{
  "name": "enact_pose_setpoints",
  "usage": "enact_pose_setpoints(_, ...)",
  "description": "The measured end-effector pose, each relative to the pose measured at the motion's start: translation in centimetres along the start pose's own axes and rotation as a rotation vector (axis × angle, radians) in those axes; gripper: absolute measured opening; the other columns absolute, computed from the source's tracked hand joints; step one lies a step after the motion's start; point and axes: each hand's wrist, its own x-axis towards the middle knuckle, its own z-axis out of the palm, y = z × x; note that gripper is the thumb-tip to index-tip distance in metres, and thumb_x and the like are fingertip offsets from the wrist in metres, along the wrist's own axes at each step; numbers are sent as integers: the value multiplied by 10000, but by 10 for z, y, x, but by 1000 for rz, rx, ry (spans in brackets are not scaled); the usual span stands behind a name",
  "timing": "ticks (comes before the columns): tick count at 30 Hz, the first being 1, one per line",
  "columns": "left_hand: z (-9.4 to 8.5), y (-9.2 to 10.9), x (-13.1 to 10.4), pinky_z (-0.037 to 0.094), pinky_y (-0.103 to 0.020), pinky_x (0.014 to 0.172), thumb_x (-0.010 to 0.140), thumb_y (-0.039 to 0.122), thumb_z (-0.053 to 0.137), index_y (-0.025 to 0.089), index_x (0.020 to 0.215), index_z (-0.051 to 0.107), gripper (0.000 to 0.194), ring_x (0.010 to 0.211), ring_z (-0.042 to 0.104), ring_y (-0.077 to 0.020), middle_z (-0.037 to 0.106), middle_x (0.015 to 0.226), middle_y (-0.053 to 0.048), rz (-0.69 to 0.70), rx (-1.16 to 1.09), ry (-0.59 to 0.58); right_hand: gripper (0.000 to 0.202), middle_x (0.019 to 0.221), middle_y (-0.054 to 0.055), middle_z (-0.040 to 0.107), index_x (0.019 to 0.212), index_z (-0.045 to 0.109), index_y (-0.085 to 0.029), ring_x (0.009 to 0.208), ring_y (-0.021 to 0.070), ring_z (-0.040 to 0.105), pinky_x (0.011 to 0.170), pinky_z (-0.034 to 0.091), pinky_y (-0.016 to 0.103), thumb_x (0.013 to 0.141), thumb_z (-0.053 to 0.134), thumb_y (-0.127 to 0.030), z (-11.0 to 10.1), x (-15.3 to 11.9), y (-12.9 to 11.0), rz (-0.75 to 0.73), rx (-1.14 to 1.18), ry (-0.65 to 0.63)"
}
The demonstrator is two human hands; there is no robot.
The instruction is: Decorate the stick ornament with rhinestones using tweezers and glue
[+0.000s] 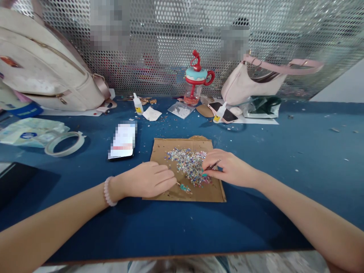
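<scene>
A brown cardboard sheet (pixel 217 193) lies on the blue table, with a spread pile of small glittering rhinestones (pixel 189 161) over its middle. My left hand (pixel 150 179), palm down at the sheet's left side, pinches a thin metal stick. At that stick's end is a small ornament with teal stones (pixel 185 187), low over the cardboard. Dark tweezers (pixel 213 164) are gripped in my right hand (pixel 229 168), over the right side of the pile. A bit of teal shows by the right fingers; whether the tweezer tips hold a stone is too small to tell.
A lit phone (pixel 123 140) lies left of the cardboard. Behind stand glue bottles (pixel 138 104), a lidded cup (pixel 195 81) and another phone (pixel 224 113). A tape roll (pixel 65 144) and a backpack (pixel 48 64) are left; a pink handbag (pixel 253 85) sits back right.
</scene>
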Motion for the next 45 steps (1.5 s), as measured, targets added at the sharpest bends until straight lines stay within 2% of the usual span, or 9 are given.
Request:
enact_pose_setpoints(10, -1, 0, 1, 355, -295, 604, 974, 92, 290, 162, 1001, 543, 264, 724, 534, -145, 668, 921, -36, 12, 5, 7, 163, 765, 13, 652, 790, 636, -177, 763, 162, 591, 758, 414, 318, 920, 562, -242, 1, 0, 2, 45, -32, 13)
enact_pose_setpoints(27, 0, 0, 1, 383, -274, 588, 971, 107, 313, 174, 987, 540, 237, 719, 548, -130, 666, 910, -29, 15, 24, -11, 161, 758, 18, 650, 782, 628, -165, 739, 148, 582, 751, 427, 293, 916, 566, -228, 3, 1, 1, 12, 46, -5)
enact_pose_setpoints(45, 0, 0, 1, 355, -286, 570, 982, 101, 285, 167, 995, 535, 259, 711, 535, -142, 668, 919, -30, 17, 5, -11, 166, 746, 8, 653, 769, 633, -174, 741, 146, 583, 759, 417, 289, 914, 569, -226, 2, 0, 2, 11, 16, -13)
